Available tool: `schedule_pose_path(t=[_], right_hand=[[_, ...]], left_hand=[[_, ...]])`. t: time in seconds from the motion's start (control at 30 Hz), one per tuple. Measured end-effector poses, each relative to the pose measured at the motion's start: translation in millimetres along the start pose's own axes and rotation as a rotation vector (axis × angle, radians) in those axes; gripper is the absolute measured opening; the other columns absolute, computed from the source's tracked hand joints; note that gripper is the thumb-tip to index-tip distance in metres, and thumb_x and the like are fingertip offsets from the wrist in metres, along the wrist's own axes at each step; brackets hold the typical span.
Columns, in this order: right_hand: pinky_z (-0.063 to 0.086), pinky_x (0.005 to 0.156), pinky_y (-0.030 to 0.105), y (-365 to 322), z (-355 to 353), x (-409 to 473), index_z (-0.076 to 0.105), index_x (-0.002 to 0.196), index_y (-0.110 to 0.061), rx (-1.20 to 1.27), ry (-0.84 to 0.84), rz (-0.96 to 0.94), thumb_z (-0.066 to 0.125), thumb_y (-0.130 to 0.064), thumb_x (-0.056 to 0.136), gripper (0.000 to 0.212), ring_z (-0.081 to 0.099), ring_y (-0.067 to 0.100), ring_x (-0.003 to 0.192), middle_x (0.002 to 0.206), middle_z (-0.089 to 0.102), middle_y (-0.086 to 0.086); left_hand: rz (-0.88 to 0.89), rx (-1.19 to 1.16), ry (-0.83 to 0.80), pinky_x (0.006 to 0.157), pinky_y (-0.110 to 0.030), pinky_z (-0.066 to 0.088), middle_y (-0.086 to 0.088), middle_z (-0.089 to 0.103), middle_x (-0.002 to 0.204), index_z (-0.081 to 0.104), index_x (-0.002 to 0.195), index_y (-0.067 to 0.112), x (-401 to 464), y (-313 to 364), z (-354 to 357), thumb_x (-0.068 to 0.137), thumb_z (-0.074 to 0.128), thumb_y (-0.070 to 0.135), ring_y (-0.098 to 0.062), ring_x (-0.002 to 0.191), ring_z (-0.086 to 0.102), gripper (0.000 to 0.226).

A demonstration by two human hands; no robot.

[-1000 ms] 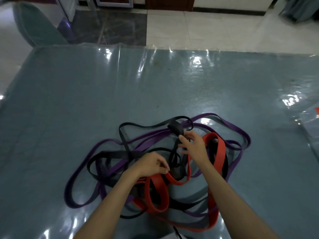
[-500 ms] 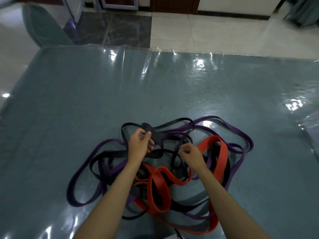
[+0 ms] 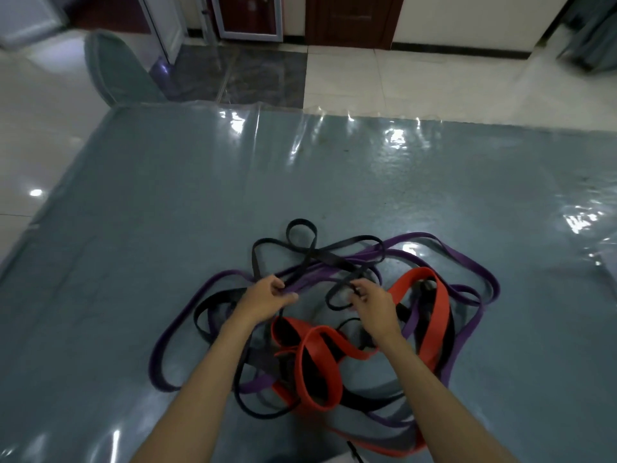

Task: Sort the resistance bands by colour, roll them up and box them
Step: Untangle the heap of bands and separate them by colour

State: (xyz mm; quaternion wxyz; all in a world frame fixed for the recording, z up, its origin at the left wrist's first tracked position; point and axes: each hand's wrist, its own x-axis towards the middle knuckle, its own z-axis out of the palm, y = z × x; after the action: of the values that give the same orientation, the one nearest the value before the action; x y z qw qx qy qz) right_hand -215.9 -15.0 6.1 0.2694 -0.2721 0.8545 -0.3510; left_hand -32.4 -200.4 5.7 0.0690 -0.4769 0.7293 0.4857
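A tangle of resistance bands lies on the blue-grey table [image 3: 167,212]. Black bands [image 3: 302,243] loop at the far side, purple bands [image 3: 460,259] ring the pile, and wide red bands [image 3: 320,372] lie at the near middle and right. My left hand [image 3: 263,299] pinches a black strand where it crosses a purple one. My right hand [image 3: 374,304] grips a small black loop just left of a red band. Both forearms cover parts of the pile.
The table is covered with shiny clear plastic. A green chair back [image 3: 117,75] stands past the far left corner. Tiled floor and dark doors [image 3: 350,18] lie beyond the far edge. No box is in view.
The black strand has been flung away from me and now lies in a loop at the far side. My left hand moved down and left; my right hand keeps its black loop.
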Motion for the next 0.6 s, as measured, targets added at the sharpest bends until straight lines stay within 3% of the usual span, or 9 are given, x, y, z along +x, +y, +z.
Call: schedule_pose_path(t=[0.03, 0.1, 0.17, 0.27, 0.33, 0.4, 0.5, 0.6], right_hand=[[0.063, 0.088, 0.039, -7.7, -5.5, -3.0, 0.073, 0.107, -0.020, 0.086, 0.035, -0.052, 0.069, -0.008, 0.099, 0.015, 0.076, 0.019, 0.091, 0.102, 0.078, 0.001], [0.063, 0.086, 0.033, -25.5, -16.4, -7.9, 0.073, 0.101, -0.022, 0.225, 0.071, -0.165, 0.068, 0.001, 0.097, 0.023, 0.076, 0.015, 0.091, 0.097, 0.077, -0.002], [0.063, 0.084, 0.031, -43.9, -26.8, -11.8, 0.074, 0.099, -0.012, 0.393, 0.077, -0.225, 0.062, 0.015, 0.093, 0.030, 0.075, 0.014, 0.092, 0.097, 0.076, 0.003], [0.059, 0.091, 0.025, -64.6, -40.7, -20.2, 0.075, 0.101, -0.001, 0.464, 0.103, -0.315, 0.062, 0.022, 0.086, 0.030, 0.074, 0.010, 0.100, 0.106, 0.076, 0.010], [0.056, 0.097, 0.022, -69.2, -45.1, -27.5, 0.076, 0.101, -0.003, 0.434, 0.124, -0.394, 0.069, 0.019, 0.085, 0.028, 0.073, 0.009, 0.106, 0.112, 0.076, 0.009], [0.056, 0.102, 0.027, -68.3, -43.3, -34.8, 0.077, 0.104, -0.005, 0.426, 0.106, -0.429, 0.074, 0.013, 0.086, 0.025, 0.073, 0.013, 0.110, 0.115, 0.075, 0.008], [0.055, 0.106, 0.036, -59.7, -27.6, -45.7, 0.073, 0.118, -0.008, 0.415, 0.014, -0.366, 0.078, 0.002, 0.089, 0.030, 0.072, 0.016, 0.114, 0.118, 0.076, 0.003], [0.048, 0.115, 0.038, -46.1, -3.4, -59.4, 0.060, 0.140, -0.017, 0.285, -0.133, -0.216, 0.078, -0.013, 0.093, 0.050, 0.062, 0.017, 0.131, 0.135, 0.066, -0.001]], left_hand=[[-0.017, 0.121, -0.047, 0.100, -0.041, 0.054, 0.007, 0.068, 0.113, 0.066, 0.116, 0.025, -5.3, -4.3, 8.3, 0.082, 0.081, 0.058, -0.019, 0.109, 0.067, 0.050], [-0.010, 0.311, -0.006, 0.100, -0.042, 0.051, 0.014, 0.067, 0.103, 0.065, 0.104, 0.032, -14.2, -11.3, 25.5, 0.079, 0.079, 0.064, -0.016, 0.107, 0.067, 0.043], [0.032, 0.357, 0.201, 0.102, -0.046, 0.045, 0.016, 0.062, 0.097, 0.067, 0.091, 0.033, -25.7, -16.4, 39.1, 0.083, 0.079, 0.058, -0.017, 0.110, 0.064, 0.029], [0.135, 0.376, 0.572, 0.101, -0.052, 0.041, 0.004, 0.058, 0.118, 0.071, 0.095, 0.030, -44.3, -24.9, 50.8, 0.084, 0.080, 0.055, -0.026, 0.121, 0.053, 0.028], [0.070, 0.254, 0.693, 0.106, -0.058, 0.039, -0.007, 0.051, 0.141, 0.069, 0.110, 0.027, -52.3, -32.5, 51.9, 0.082, 0.082, 0.054, -0.034, 0.134, 0.047, 0.041], [-0.053, 0.020, 0.663, 0.102, -0.055, 0.048, -0.014, 0.048, 0.146, 0.059, 0.124, 0.020, -56.7, -40.6, 47.5, 0.084, 0.082, 0.048, -0.037, 0.126, 0.053, 0.054], [-0.152, -0.392, 0.526, 0.078, -0.040, 0.056, -0.014, 0.066, 0.123, 0.052, 0.124, 0.016, -59.6, -48.3, 35.3, 0.096, 0.074, 0.025, -0.025, 0.092, 0.065, 0.037], [-0.263, -0.746, 0.452, 0.064, -0.034, 0.057, -0.019, 0.071, 0.110, 0.056, 0.123, 0.004, -60.8, -49.9, 19.5, 0.103, 0.064, 0.010, -0.023, 0.074, 0.067, 0.023]])
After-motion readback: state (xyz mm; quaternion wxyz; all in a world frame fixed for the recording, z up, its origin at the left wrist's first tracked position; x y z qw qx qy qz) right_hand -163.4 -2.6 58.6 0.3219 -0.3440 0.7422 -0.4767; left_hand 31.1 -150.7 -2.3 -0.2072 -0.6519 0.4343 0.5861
